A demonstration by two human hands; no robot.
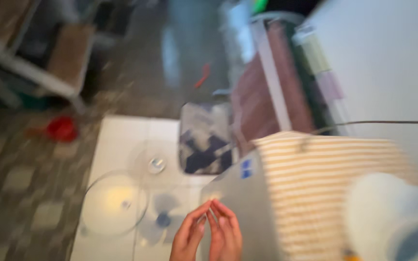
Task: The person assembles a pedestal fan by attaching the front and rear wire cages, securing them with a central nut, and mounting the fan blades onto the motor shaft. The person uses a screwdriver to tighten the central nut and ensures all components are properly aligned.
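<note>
Hands meet at bottom centre, left hand [189, 237] and right hand [226, 236] pressing fingertips together on something too small and blurred to tell, just beside the grey box [240, 203]; a steady pinch seems best.

Only the person's two bare hands show, at six o'clock in the blurred head view: the left hand [188, 238] and right hand [226, 234], both slim with long fingers, free of gloves, rings and sleeves, and cut off by the frame's edge.
</note>
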